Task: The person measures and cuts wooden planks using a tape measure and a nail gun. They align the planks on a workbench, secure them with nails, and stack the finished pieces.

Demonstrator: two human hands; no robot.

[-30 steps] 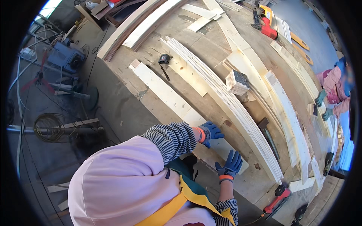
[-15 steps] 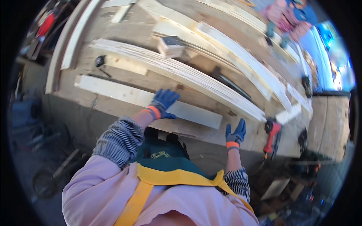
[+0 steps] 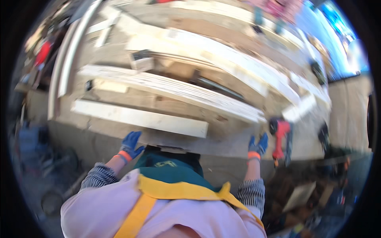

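My left hand, in a blue glove with an orange cuff, is open at the table's near edge. Just beyond it lies a pale wooden board, apart from the fingers. My right hand, gloved alike, is open over the same edge with fingers pointing away from me. To its right rests a red and black nail gun, not touched by the hand. Past the single board, a stack of long thin boards runs slantwise across the table. Both palms appear to hold nothing.
Longer boards lie farther back, with a small block beside them. A black tool is near the right end. At the far right, another person's gloved hands show. Clutter fills the lower right.
My left hand has come off the near board and drawn back left toward the table edge. My right hand has shifted slightly right. The view has turned a little, so the table appears moved.
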